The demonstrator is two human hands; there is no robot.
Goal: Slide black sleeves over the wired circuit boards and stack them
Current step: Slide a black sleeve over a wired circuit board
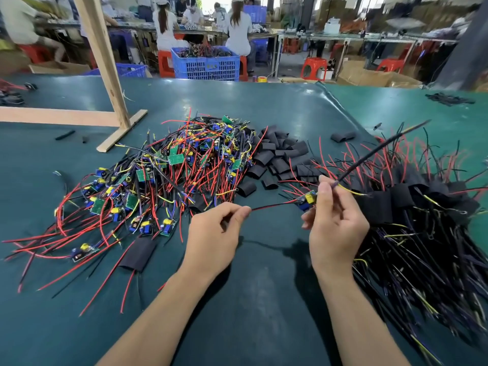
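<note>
Circuit board [306,200] against right hand [335,220]

At our bench, the heap of bare circuit boards [163,178] lay on the table [264,299] to our left, the loose sleeves [280,157] just behind and right of it, and the stack of sleeved boards [422,220] to our right. Between the heaps we held one circuit board [306,200] above the table, our left hand [214,233] pinching its wires, our right hand [335,220] beside the board. A wooden frame [111,75] stood far left; a crate [206,64] sat beyond the table's far edge.
</note>
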